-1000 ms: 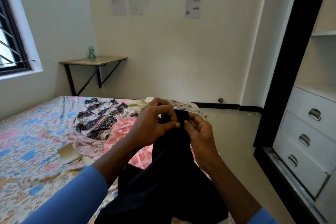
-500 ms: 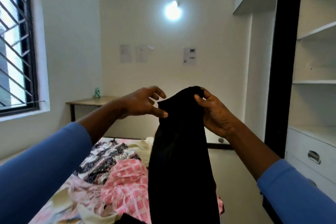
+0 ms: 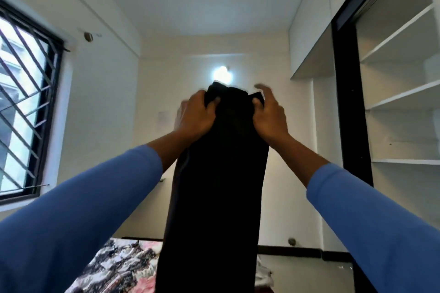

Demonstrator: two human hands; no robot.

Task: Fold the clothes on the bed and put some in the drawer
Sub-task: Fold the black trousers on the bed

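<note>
Left hand (image 3: 195,115) fingers curl over the top edge of the black garment (image 3: 214,185), gripping it. The right hand (image 3: 270,116) pinches the opposite top corner with its thumb; its fingers are blurred. The garment hangs straight down between both wrists. Patterned clothes (image 3: 119,265) lie far below, leftward. Wardrobe shelves (image 3: 402,100) stand to the right; their contents are unclear.

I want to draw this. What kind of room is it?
Probably a bedroom. Patterned clothes lie heaped low down, open wardrobe shelves stand on the right, and the left hand and right hand hold up a black garment, as if for folding.
</note>
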